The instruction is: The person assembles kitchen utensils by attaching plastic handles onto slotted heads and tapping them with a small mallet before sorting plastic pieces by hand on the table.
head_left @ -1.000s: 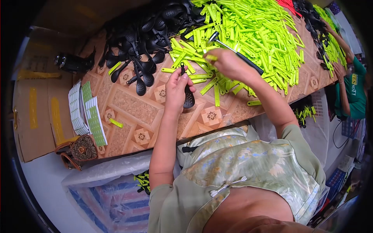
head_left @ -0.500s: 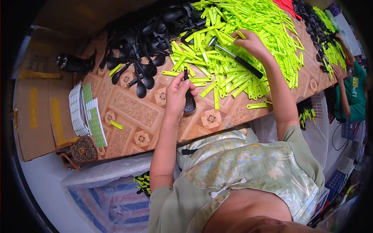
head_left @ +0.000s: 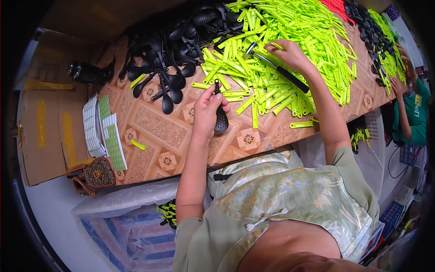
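While the left grip (head_left: pixel 207 111) holds a black spoon (head_left: pixel 221 121) above the tabletop (head_left: pixel 152 120), the right grip (head_left: pixel 290 55) pinches one green strip (head_left: pixel 277 46) over the green pile (head_left: pixel 317 59), near the hammer (head_left: pixel 285 75).

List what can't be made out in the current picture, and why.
All in the head view:
- Black spoon: its middle is hidden by the left hand.
- Yellow-green strip in the right hand: partly covered by that hand.
- Red pieces: cut off by the top edge.
- Print on the green-and-white papers: too small.
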The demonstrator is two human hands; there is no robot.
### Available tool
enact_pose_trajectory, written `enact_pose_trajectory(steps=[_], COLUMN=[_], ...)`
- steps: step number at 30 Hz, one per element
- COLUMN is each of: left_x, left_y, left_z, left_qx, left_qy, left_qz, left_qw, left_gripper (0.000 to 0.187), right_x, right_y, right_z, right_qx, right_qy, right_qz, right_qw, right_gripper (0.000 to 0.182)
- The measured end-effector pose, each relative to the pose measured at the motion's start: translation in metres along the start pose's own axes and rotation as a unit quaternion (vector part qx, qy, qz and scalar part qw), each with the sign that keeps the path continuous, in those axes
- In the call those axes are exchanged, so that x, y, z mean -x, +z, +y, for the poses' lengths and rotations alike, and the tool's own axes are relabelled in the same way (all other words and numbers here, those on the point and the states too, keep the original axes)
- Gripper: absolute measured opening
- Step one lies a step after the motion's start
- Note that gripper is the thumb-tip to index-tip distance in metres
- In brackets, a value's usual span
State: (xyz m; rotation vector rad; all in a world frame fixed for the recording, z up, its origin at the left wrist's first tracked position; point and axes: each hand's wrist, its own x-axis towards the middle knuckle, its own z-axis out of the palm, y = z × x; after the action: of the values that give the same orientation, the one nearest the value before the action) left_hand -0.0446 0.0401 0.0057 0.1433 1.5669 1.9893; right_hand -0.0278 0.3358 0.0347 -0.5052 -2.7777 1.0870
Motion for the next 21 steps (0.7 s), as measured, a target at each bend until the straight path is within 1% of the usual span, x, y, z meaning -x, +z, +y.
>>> enact_pose_trajectory(steps=[1,4,7,8,11,12,13,15,19,20,21], left_x=[0.0,0.0,0.0,0.001,0.002,0.002,0.003,0.003,0.0,-0.001,-0.002], left_y=[0.0,-0.001,0.001,0.001,0.001,0.0,-0.001,-0.005,-0.005,-0.004,-0.003], left_z=[0.001,-0.001,-0.001,-0.001,-0.003,-0.003,-0.003,-0.006,-0.007,-0.007,-0.007], left_qx=[-0.002,0.0,0.002,0.002,0.006,0.008,0.01,0.015,0.02,0.018,0.016], left_qy=[0.0,0.001,-0.001,-0.003,-0.003,-0.001,0.001,0.005,-0.001,-0.004,-0.008], left_qz=[0.002,-0.001,0.005,0.006,0.003,-0.001,-0.004,0.001,-0.002,-0.004,-0.005], left_qw=[1.0,1.0,1.0,1.0,1.0,1.0,1.0,1.0,1.0,1.0,1.0], left_gripper=[0.033,0.033,0.033,0.033,0.033,0.033,0.033,0.033,0.033,0.032,0.032], right_x=[-0.002,-0.018,-0.05,-0.058,-0.07,-0.069,-0.064,-0.057,-0.04,-0.039,-0.037], right_y=[0.002,-0.006,0.012,0.02,0.039,0.036,0.037,0.041,0.049,0.054,0.057], right_z=[-0.004,-0.02,-0.003,0.0,-0.003,-0.009,-0.014,-0.025,-0.039,-0.038,-0.041], right_qx=[0.024,0.051,0.087,0.076,0.116,0.178,0.168,0.171,0.108,0.09,0.067], right_qy=[-0.004,0.017,-0.119,-0.137,-0.107,-0.128,-0.145,-0.157,-0.224,-0.247,-0.244], right_qz=[0.029,0.017,0.102,0.119,0.058,0.007,0.01,-0.022,-0.034,-0.032,-0.06], right_qw=[0.999,0.998,0.984,0.98,0.986,0.976,0.975,0.972,0.968,0.964,0.966], right_gripper=[0.036,0.032,0.028,0.024,0.021,0.027,0.026,0.026,0.026,0.022,0.023])
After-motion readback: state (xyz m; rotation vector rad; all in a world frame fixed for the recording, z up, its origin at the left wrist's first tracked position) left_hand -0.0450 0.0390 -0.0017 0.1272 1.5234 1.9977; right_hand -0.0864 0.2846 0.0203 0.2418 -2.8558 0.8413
